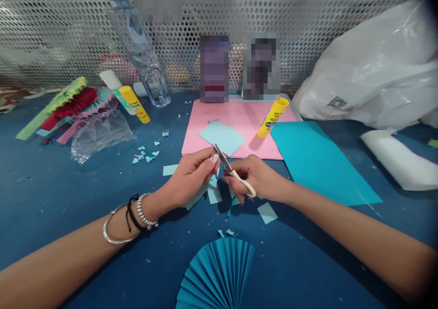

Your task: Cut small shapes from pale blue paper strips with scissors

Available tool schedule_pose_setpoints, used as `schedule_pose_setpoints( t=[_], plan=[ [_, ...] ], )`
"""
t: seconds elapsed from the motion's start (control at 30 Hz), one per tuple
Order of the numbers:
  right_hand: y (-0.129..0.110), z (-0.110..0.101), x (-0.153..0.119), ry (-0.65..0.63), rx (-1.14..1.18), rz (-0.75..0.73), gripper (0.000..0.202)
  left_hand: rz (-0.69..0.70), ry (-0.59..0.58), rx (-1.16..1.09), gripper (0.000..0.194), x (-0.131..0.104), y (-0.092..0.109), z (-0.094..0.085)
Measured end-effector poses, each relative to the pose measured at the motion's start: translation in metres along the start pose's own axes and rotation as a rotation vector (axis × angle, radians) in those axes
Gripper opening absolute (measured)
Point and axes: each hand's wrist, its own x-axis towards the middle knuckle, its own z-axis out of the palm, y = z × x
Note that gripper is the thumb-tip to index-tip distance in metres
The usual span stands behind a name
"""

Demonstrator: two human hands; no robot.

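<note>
My left hand (193,177) is closed in a pinch on a small piece of light blue paper (217,154), mostly hidden by the fingers. My right hand (262,177) is wrapped round white-handled scissors (247,186), whose blades point up and left, right beside the pinched paper. Under and around both hands lie light blue paper strips (214,194) and a small square (267,213). Just beyond the hands, a larger light blue sheet (224,138) rests partly on pink paper (198,117). Nearer to me lies a pleated teal paper fan (215,272).
A yellow glue stick (273,118) stands on the pink paper, beside a teal sheet (321,163). At left are small paper cuttings (148,157), another glue stick (134,104), a water bottle (150,71) and folded coloured paper (68,110). A white plastic bag (372,67) sits at right.
</note>
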Motion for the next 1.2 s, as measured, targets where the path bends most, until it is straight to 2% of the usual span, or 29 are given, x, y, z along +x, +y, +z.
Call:
schedule_pose_setpoints(
  t=[0.17, 0.43, 0.63, 0.93, 1.03, 1.1, 1.2],
  plan=[
    [0.002, 0.0, 0.0, -0.008, 0.021, -0.01, 0.017, -0.002, -0.003, 0.004, 0.03, 0.0, 0.0, 0.0],
    [0.002, -0.004, 0.0, -0.046, 0.03, -0.029, 0.015, -0.111, -0.065, -0.214, 0.03, 0.003, -0.004, -0.003],
    [0.0, -0.007, -0.003, -0.042, -0.017, -0.011, 0.013, -0.103, -0.082, -0.197, 0.03, 0.002, -0.002, -0.002],
    [-0.005, -0.018, -0.004, -0.043, -0.31, -0.015, 0.012, -0.052, -0.121, -0.052, 0.03, 0.0, 0.0, -0.006],
    [-0.005, -0.02, -0.004, -0.028, -0.334, -0.035, 0.013, -0.031, -0.113, -0.026, 0.03, 0.0, 0.0, -0.007],
    [-0.007, -0.024, -0.004, 0.015, -0.381, -0.074, 0.016, -0.008, -0.102, 0.012, 0.031, 0.0, -0.001, -0.007],
    [-0.012, -0.032, -0.006, 0.135, -0.609, -0.231, 0.022, 0.069, -0.088, 0.129, 0.032, -0.001, -0.001, -0.007]
  ],
)
